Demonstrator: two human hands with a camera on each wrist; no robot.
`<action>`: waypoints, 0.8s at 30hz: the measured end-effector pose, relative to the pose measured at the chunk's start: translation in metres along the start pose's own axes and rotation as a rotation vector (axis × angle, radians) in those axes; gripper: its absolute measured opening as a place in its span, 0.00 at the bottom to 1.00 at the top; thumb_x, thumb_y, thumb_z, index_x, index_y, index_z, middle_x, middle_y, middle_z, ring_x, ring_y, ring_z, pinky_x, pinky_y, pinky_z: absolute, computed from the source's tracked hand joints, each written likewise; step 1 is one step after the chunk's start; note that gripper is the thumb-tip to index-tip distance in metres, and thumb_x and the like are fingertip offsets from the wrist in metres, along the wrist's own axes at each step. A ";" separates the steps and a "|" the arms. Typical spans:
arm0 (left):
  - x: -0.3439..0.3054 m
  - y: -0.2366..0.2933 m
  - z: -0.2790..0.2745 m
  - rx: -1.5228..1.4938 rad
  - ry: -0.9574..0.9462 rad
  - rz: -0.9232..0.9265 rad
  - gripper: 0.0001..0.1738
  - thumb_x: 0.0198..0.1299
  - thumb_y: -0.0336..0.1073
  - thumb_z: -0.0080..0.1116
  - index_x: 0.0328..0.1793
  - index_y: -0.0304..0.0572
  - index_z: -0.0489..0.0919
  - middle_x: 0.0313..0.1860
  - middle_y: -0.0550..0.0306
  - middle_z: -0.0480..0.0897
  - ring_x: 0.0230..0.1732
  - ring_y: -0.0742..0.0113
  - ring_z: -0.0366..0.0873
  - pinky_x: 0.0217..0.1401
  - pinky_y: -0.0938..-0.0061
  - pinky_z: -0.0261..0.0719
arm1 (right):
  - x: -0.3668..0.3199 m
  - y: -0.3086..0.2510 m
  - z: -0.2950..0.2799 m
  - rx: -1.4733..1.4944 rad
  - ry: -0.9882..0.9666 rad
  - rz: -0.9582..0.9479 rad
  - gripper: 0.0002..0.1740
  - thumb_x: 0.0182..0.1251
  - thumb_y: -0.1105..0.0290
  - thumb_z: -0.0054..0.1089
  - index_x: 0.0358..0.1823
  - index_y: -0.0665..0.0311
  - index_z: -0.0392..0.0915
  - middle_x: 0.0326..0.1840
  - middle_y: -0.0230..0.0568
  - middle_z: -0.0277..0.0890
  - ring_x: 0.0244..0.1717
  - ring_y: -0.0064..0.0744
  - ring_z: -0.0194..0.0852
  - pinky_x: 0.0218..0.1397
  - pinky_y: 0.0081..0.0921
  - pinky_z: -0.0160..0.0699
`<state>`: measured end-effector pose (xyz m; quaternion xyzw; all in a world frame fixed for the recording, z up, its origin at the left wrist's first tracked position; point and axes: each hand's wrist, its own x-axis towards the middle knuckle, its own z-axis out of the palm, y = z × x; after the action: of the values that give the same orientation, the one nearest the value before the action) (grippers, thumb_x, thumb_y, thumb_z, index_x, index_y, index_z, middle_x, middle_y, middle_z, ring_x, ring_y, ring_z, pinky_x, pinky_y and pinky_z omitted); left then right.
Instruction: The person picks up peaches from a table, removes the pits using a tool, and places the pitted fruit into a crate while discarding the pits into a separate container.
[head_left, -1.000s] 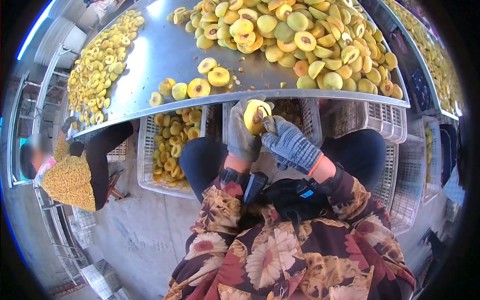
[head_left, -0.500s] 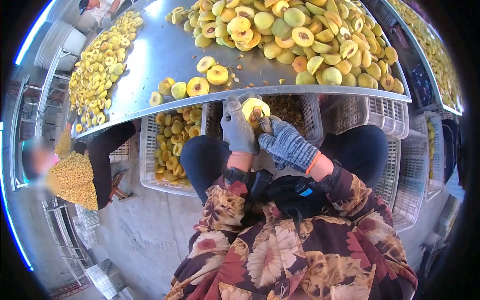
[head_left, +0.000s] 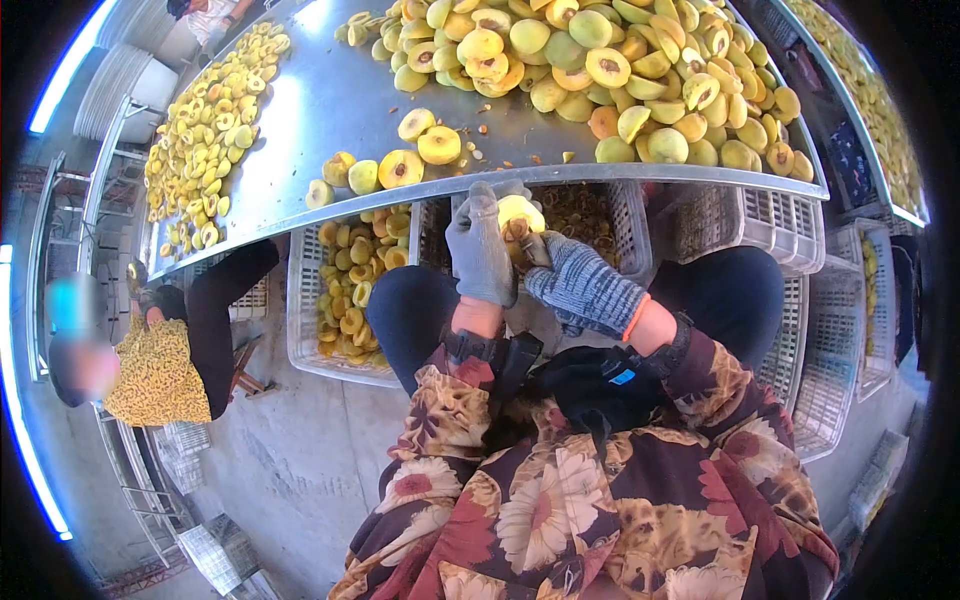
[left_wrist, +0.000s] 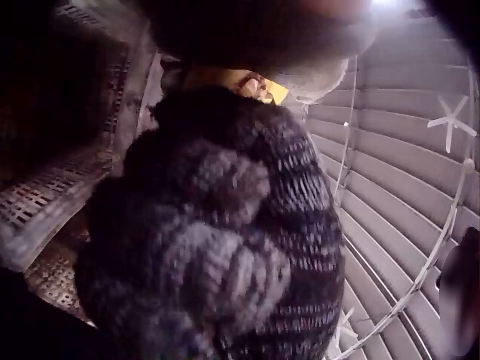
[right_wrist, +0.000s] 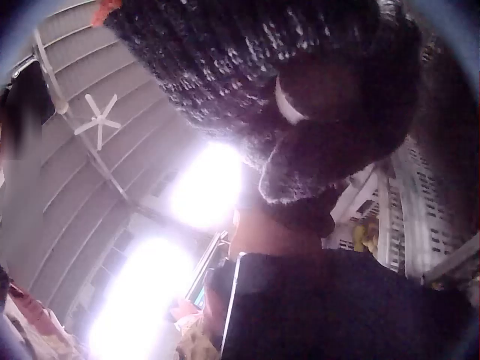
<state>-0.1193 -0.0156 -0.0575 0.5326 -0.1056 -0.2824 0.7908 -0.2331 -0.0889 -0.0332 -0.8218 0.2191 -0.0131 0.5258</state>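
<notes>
My left hand (head_left: 480, 255), in a grey glove, holds a yellow peach half (head_left: 520, 212) just below the table's front edge. Its cut face with the brown pit cavity is turned towards me. My right hand (head_left: 590, 285), in a blue-grey knitted glove, is curled round a small hand tool (head_left: 536, 250) whose tip is at the pit. Most of that tool is hidden by the glove; its dark round end (right_wrist: 322, 94) shows in the right wrist view. In the left wrist view the knitted glove covers most of the yellow flesh (left_wrist: 277, 91).
Halved peaches (head_left: 600, 70) are heaped on the metal table (head_left: 300, 120), with several near its front edge. Underneath stand a crate of peach halves (head_left: 305, 330) and another crate (head_left: 630, 225) with brown bits. Another person (head_left: 160, 365) sits at the left.
The peach half has tilted a little in my left hand, while the right hand's tool stays at its pit. The seated person at the left has shifted.
</notes>
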 end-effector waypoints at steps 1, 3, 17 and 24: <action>0.000 0.002 0.001 -0.007 0.004 -0.022 0.28 0.68 0.55 0.46 0.46 0.30 0.74 0.35 0.46 0.82 0.32 0.57 0.82 0.34 0.69 0.83 | -0.002 -0.007 -0.006 0.013 -0.059 0.045 0.22 0.57 0.60 0.56 0.45 0.73 0.73 0.38 0.63 0.77 0.43 0.60 0.76 0.46 0.42 0.77; -0.002 0.006 0.003 -0.017 0.008 -0.071 0.26 0.68 0.53 0.47 0.45 0.29 0.74 0.33 0.44 0.82 0.28 0.56 0.82 0.31 0.68 0.83 | -0.003 -0.015 -0.014 0.053 -0.157 0.118 0.22 0.57 0.60 0.55 0.45 0.73 0.73 0.38 0.62 0.77 0.42 0.58 0.77 0.45 0.41 0.77; 0.007 0.008 0.006 0.013 -0.138 -0.136 0.28 0.67 0.54 0.48 0.41 0.28 0.76 0.31 0.41 0.82 0.25 0.51 0.83 0.25 0.64 0.84 | -0.004 0.022 -0.024 0.427 -0.455 -0.307 0.10 0.65 0.72 0.52 0.45 0.66 0.74 0.28 0.36 0.71 0.24 0.27 0.71 0.25 0.21 0.70; 0.018 -0.007 0.013 -0.364 -0.093 -0.218 0.32 0.65 0.60 0.47 0.48 0.32 0.73 0.36 0.45 0.81 0.34 0.55 0.83 0.36 0.65 0.84 | -0.019 0.009 -0.032 1.216 -0.565 0.210 0.08 0.67 0.70 0.54 0.41 0.67 0.72 0.23 0.26 0.65 0.15 0.14 0.60 0.16 0.13 0.59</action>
<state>-0.1129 -0.0378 -0.0612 0.3759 -0.0312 -0.4048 0.8330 -0.2609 -0.1123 -0.0227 -0.3261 0.1057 0.1322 0.9301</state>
